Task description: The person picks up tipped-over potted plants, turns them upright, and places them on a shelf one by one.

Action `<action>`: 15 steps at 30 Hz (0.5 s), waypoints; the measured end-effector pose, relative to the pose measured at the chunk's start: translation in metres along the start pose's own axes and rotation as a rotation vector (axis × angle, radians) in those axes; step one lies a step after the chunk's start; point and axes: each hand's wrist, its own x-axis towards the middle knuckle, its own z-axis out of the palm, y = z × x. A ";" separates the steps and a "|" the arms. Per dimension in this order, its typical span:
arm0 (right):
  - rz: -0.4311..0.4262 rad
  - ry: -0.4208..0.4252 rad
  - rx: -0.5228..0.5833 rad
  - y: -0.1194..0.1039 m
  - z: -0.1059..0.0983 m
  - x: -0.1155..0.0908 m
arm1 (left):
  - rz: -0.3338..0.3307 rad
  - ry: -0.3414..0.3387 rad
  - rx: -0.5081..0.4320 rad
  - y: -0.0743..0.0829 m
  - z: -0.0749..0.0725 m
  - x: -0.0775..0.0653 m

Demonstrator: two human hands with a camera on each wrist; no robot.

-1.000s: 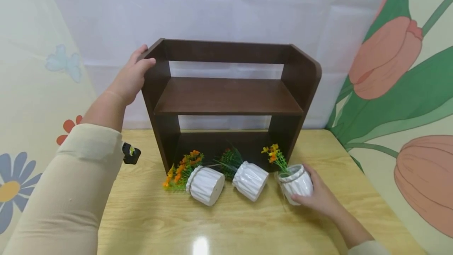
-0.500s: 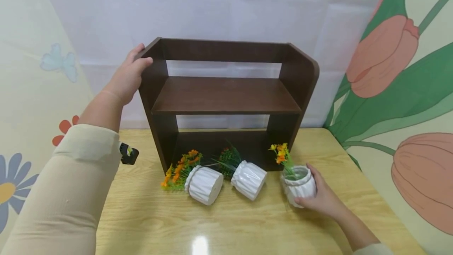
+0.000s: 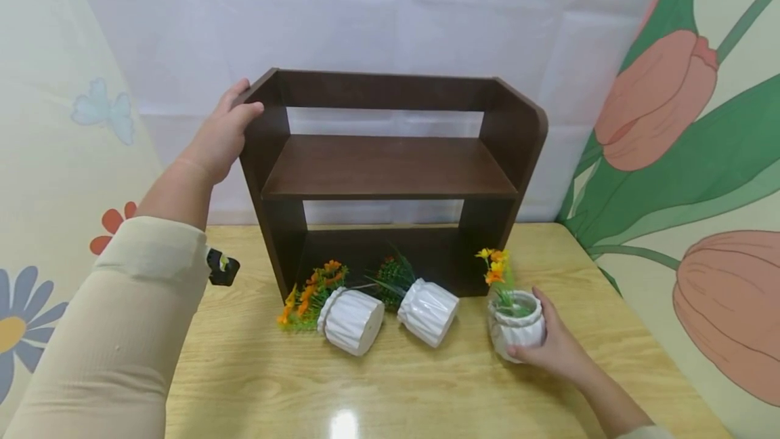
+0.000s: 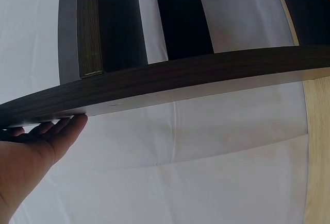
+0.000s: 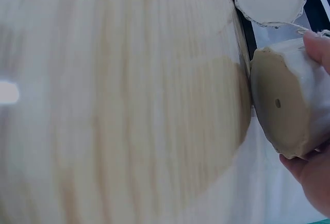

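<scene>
In the head view, my left hand [image 3: 221, 131] grips the top of the left side panel of a dark brown two-tier shelf [image 3: 390, 166], thumb on the inner face. The left wrist view shows its fingers [image 4: 69, 130] against the panel's outer face. My right hand [image 3: 557, 344] holds a white ribbed flowerpot [image 3: 518, 337] by its right side, near the shelf's lower right corner. Yellow and orange artificial flowers [image 3: 496, 266] stand up from its mouth. The pot's underside [image 5: 278, 103], with a small hole, faces the right wrist camera.
Two more white pots lie on their sides on the wooden table [image 3: 390, 391]: a left pot [image 3: 353, 320] with orange flowers [image 3: 313, 293], and a middle pot [image 3: 429, 311] with green foliage [image 3: 393, 280]. A small black object [image 3: 222, 267] shows beside the left sleeve.
My right hand has tipped the flowerpot more upright and shifted it slightly right, so its flowers now point up. My left hand stays on the shelf panel.
</scene>
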 end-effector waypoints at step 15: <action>0.090 0.008 0.109 -0.003 0.015 0.002 | 0.006 -0.004 0.002 -0.001 0.001 0.002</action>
